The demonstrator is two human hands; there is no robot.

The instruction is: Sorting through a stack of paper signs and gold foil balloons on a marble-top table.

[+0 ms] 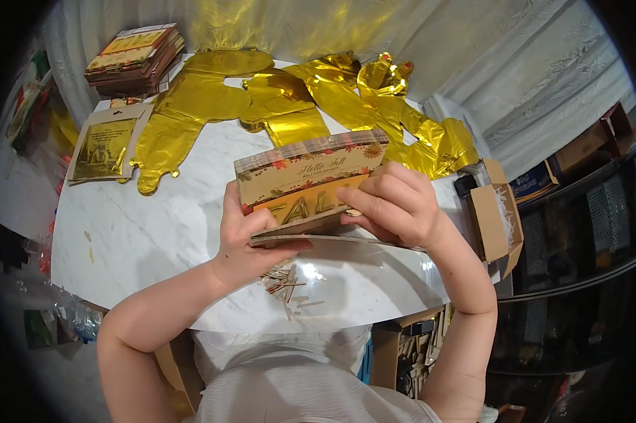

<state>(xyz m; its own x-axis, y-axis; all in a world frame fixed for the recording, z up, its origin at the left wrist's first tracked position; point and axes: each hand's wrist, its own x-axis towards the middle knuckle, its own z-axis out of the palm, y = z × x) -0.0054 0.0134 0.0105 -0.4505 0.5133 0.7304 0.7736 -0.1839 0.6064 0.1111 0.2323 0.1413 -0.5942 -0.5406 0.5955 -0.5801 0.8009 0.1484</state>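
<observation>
Our left hand (pixel 244 241) closes round a stack of leaf-printed cardboard packets (pixel 309 171) above the marble-patterned table (pixel 156 225), hiding its lower corner. Our right hand (pixel 395 201) curls over the front; whether its fingertips pinch the small tan piece (pixel 353 212) there, we cannot tell. Beyond, flat gold foil balloons (pixel 198 99) sprawl before pale curtains (pixel 529 77). Our elbows splay outward.

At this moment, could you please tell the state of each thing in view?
Card stack: raised, front partly covered
Left hand: gripping the stack's left side
Right hand: fingers bent at its front, grip unclear
Gold foil balloons: flat, uninflated
Back-left packages: piled unevenly
Gold-faced packet: lying face up
Small sticks: loose, heaped
Cardboard box: flaps open
Curtain: hanging, creased
</observation>
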